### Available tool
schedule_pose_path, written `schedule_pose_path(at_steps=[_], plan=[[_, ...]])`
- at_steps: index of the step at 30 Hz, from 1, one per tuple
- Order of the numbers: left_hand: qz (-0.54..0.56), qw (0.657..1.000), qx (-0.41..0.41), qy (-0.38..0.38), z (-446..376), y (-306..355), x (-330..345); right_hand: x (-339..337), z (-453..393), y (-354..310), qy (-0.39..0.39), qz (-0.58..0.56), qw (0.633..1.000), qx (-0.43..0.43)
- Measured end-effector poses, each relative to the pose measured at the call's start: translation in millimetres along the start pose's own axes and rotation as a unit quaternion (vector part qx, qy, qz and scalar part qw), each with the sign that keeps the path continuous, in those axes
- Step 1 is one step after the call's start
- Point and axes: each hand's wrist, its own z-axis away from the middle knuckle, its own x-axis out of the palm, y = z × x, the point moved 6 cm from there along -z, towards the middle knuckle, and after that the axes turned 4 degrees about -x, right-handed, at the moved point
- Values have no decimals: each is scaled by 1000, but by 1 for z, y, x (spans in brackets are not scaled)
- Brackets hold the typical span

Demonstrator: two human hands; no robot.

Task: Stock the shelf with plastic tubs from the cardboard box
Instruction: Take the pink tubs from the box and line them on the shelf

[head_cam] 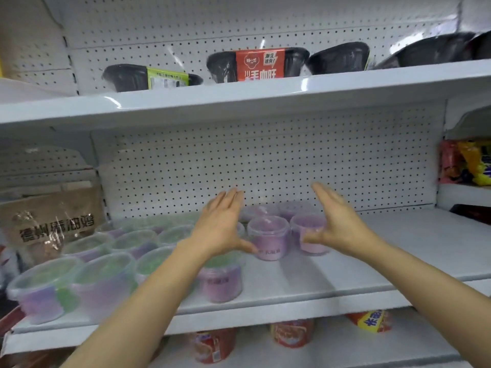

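Note:
Many clear-lidded plastic tubs stand on the white middle shelf (385, 251): green-and-purple ones at the left (103, 277) and plain purple ones in the centre. My left hand (220, 227) and my right hand (340, 224) are both open, palms facing each other, on either side of two purple tubs (268, 237) (309, 229). The left thumb touches the nearer purple tub's base; the right thumb rests against the other tub. Another purple tub (220, 280) stands in front, below my left wrist. The cardboard box is not visible.
Black bowls with red and green sleeves (259, 65) line the shelf above. A brown packaged item (53, 221) stands at the left. Colourful packets (467, 163) sit at the right; red cups (292, 333) are on the shelf below. The middle shelf's right half is bare white.

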Motion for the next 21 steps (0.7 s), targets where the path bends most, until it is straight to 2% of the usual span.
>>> schedule_pose_path(at_steps=[6,12,19,21], plan=[[-39,996,75,17,4,-62,-4,16,6,-47,21,106,994,28],[-47,991,121,-11,19,-99,-31,5,33,-115,6,163,980,116],[-25,983,175,49,77,-151,-76,-17,72,-202,75,223,963,133],[-31,978,190,78,99,-174,-84,-9,91,-218,84,233,954,167]])
